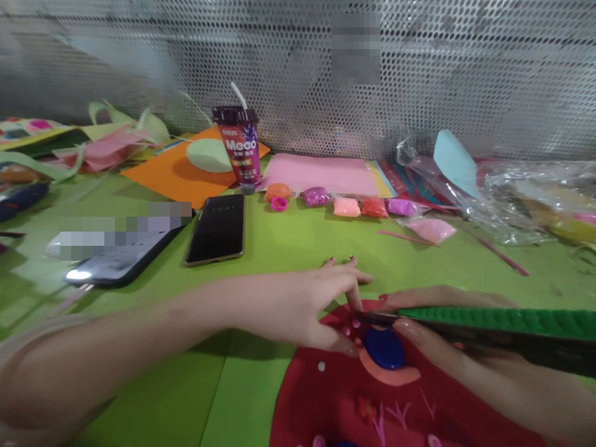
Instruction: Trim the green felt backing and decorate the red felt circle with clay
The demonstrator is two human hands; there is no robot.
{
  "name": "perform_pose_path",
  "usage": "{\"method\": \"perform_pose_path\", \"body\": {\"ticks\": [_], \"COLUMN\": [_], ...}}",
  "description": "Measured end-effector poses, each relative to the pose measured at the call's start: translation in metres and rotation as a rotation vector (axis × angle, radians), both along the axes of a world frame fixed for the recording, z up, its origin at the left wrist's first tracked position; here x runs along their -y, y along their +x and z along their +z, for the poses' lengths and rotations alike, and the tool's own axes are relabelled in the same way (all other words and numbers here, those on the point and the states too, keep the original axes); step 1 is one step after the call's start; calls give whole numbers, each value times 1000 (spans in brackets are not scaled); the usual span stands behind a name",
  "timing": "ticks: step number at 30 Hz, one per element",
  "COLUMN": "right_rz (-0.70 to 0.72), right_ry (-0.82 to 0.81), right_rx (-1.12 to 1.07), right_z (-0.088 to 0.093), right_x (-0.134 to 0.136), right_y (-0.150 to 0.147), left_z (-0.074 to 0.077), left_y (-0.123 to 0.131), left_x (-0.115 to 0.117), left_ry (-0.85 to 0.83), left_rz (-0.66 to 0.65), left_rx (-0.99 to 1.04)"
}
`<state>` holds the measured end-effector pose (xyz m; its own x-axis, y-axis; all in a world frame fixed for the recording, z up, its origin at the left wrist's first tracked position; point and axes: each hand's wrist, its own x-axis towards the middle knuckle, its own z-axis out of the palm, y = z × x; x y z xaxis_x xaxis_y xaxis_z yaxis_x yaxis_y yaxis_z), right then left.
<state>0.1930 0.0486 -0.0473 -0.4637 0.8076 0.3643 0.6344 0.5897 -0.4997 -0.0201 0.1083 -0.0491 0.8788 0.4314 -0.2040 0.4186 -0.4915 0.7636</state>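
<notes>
My left hand (307,304) rests on the edge of a red felt sheet (335,397), fingers spread, with the index finger pressing down beside a dark blue clay disc (384,349). The disc sits on a curved salmon clay strip (395,374). My right hand (447,323) comes in from the right, closed around a green-handled tool (503,323) whose dark tip points at the spot under my left index finger. Small pink and white clay dots lie on the red sheet near the disc.
Two dark phones (218,228) lie at the left on the green table (298,248). A purple drink cup (242,146) with a straw stands behind them. Small clay packets (347,206) in several colours, pink (321,172) and orange (172,171) sheets and clear plastic bags (512,198) lie along the back.
</notes>
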Motion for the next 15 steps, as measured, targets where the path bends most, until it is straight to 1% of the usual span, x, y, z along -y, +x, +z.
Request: {"method": "perform_pose_path", "body": {"ticks": [4,9,11,15], "right_rz": [-13,-94,-93,-4], "right_ry": [-20,95,124,175], "right_rx": [65,43,-6,-212], "right_z": [1,1,1,0], "right_x": [1,5,7,10], "right_y": [0,-1,1,4], "left_z": [1,2,3,2], "left_y": [1,2,2,0], "left_x": [0,-1,-1,-2], "left_ry": [14,4,-7,-10], "left_rz": [-3,-14,-18,-20], "left_rx": [7,7,-2,18]}}
